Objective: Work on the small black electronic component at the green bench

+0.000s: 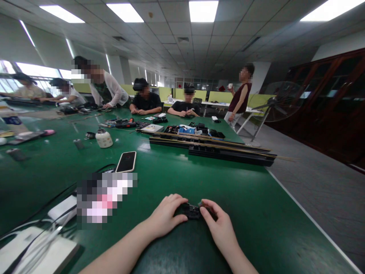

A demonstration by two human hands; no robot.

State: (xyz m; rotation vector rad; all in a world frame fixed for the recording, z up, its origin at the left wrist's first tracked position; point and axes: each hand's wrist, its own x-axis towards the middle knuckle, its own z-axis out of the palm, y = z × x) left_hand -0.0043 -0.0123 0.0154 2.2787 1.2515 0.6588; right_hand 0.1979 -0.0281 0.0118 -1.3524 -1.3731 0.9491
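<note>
A small black part with a molded, ridged inside (194, 211) lies on the green table in front of me. My left hand (169, 213) curves round its left end, thumb near and fingers far, and grips it. At its right end my right hand (218, 220) pinches a small greyish piece (200, 204) between thumb and forefinger, close to the black part. Whether that piece touches the black part I cannot tell. The exact kind of both things is too small to make out.
Long black rails with thin brass-coloured rods (228, 152) lie across the table ahead. A phone (126, 162), a white jar (103, 138) and a white box with cables (34, 251) are on my left. Several people sit or stand beyond; a large fan (272, 102) stands right.
</note>
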